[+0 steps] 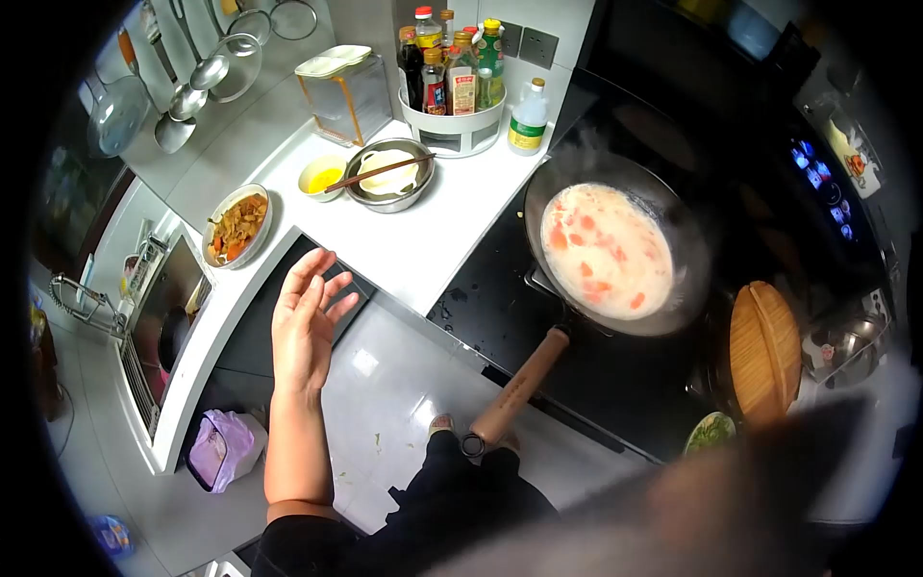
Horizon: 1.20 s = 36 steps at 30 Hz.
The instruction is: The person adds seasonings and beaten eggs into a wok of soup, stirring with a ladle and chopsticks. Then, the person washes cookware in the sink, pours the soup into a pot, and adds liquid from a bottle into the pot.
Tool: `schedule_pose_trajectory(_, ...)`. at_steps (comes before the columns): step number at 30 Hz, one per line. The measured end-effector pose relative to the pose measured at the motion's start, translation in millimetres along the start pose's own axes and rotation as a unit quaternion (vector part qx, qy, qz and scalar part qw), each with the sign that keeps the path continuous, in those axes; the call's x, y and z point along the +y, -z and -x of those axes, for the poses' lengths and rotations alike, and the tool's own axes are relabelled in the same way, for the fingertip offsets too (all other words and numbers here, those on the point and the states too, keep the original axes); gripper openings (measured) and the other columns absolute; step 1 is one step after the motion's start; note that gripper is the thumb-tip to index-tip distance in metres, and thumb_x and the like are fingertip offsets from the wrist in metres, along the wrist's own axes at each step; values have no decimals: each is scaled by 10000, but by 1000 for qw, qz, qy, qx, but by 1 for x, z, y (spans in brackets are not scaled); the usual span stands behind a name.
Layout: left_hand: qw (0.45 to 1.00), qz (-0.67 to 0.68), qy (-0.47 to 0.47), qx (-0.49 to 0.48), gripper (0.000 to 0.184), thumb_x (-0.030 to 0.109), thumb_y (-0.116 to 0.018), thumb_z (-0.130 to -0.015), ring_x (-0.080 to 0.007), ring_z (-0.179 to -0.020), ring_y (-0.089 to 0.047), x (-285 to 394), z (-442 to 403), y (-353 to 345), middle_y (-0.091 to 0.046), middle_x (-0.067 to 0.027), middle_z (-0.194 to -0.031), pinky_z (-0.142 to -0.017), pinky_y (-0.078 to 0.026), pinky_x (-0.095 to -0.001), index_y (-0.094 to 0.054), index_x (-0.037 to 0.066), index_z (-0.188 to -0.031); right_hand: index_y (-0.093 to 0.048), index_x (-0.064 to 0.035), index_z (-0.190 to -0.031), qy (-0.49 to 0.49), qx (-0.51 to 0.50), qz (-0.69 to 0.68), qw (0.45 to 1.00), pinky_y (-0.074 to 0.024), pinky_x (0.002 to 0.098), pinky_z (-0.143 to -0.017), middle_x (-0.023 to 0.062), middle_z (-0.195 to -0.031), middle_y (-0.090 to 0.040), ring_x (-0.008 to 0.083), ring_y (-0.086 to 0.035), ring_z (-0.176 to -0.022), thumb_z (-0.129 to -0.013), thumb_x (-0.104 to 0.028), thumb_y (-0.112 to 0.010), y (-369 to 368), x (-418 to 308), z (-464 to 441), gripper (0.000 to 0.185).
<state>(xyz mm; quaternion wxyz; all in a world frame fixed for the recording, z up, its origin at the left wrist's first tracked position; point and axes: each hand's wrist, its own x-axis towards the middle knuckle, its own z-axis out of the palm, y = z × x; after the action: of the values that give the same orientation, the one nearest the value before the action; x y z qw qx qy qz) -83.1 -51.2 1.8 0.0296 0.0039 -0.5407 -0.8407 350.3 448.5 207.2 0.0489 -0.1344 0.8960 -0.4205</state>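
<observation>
My left hand [308, 322] is raised over the floor in front of the white counter, fingers apart and slightly curled, holding nothing. A large blurred shape [673, 510] close to the camera fills the lower right; it may be my right arm, but its fingers cannot be made out. On the black stove, a wok [685, 288] holds milky, steaming soup [615, 245] with soft red-orange pieces, perhaps tomato. The wok's wooden handle [519, 389] points toward me, with neither hand visibly on it.
Chopsticks [370, 174] lie across a metal bowl [389, 204] of white contents, beside a small yellow-filled bowl [320, 177]. A dish of cooked food [237, 229] sits near the sink. Sauce bottles [462, 82] stand in a white rack. Right are a wooden lid [764, 346] and chopped greens [711, 433].
</observation>
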Motion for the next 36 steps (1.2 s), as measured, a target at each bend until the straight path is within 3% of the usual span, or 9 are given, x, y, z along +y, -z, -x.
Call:
schedule_pose_trajectory(5,999,-29,-15,0,363,178,-512,-850,-171,-963,-511,-2,6,-3,-459,-84,-1159,-791,-444,-311,-428,35,-1173,-605,37,-876,-119,150,148,970,-373,267,-470,123,-713,-565,167,-488,-520,-610,-143,-682,-14,19,6,331)
schedule_pose_trajectory(9,1000,0,19,-6,375,191,-514,-853,-165,-948,-514,-13,9,-9,-457,-79,-1162,-786,-447,-303,-423,36,-1182,-510,108,-1069,-294,216,-257,895,-222,194,-315,-6,-504,-458,43,-339,-340,-684,-92,-681,-47,41,-104,467)
schedule_pose_trajectory(12,998,1,28,-51,372,194,-514,-853,-154,-934,-517,-14,10,-32,-456,-81,-1158,-766,-453,-279,-422,33,-1176,-490,-5,-1165,-375,186,-154,895,-257,186,-322,-26,-515,-442,34,-333,-337,-768,-13,-569,-55,52,-181,405)
schedule_pose_trajectory(24,920,-47,35,-387,356,187,-527,-843,-135,-930,-515,21,47,-177,-446,-79,-1133,-763,-461,-287,-420,31,-1144,-294,31,-1274,-338,75,-221,912,-382,208,-355,42,-603,-518,71,-421,-375,-826,-105,-498,-39,168,-256,511)
schedule_pose_trajectory(28,927,-44,57,-369,362,187,-537,-836,-141,-919,-522,23,56,-179,-446,-83,-1126,-756,-465,-287,-420,35,-1143,-274,15,-1288,-387,-52,-147,909,-472,233,-470,93,-749,-580,135,-560,-531,-837,-135,-504,-14,169,-256,528)
schedule_pose_trajectory(30,939,-40,59,-335,364,179,-540,-828,-146,-913,-525,22,61,-174,-442,-96,-1133,-744,-471,-290,-422,32,-1140,-437,-5,-1202,-317,-81,192,925,-462,336,-800,94,-884,-600,210,-583,-831,-786,-234,-596,23,149,-269,501)
schedule_pose_trajectory(33,956,-32,61,-284,360,166,-538,-823,-153,-910,-525,25,74,-167,-439,-105,-1139,-739,-474,-291,-425,26,-1134,-600,-27,-937,-131,263,341,893,-437,373,-779,182,-976,-540,292,-527,-903,-660,-247,-689,117,124,-308,365)
schedule_pose_trajectory(34,964,-29,60,-259,364,161,-543,-813,-164,-903,-526,26,80,-165,-439,-113,-1140,-724,-474,-296,-428,21,-1129,-594,-24,-957,-22,440,472,763,-407,394,-826,214,-1106,-446,334,-444,-1020,-649,-246,-695,150,138,-324,393)
schedule_pose_trajectory(36,973,-31,53,-224,374,170,-551,-807,-169,-899,-525,25,94,-157,-439,-114,-1139,-716,-473,-300,-429,21,-1128,-597,-100,-1011,-22,590,462,662,-360,422,-897,227,-1184,-365,378,-353,-1109,-653,-309,-701,196,132,-356,427)
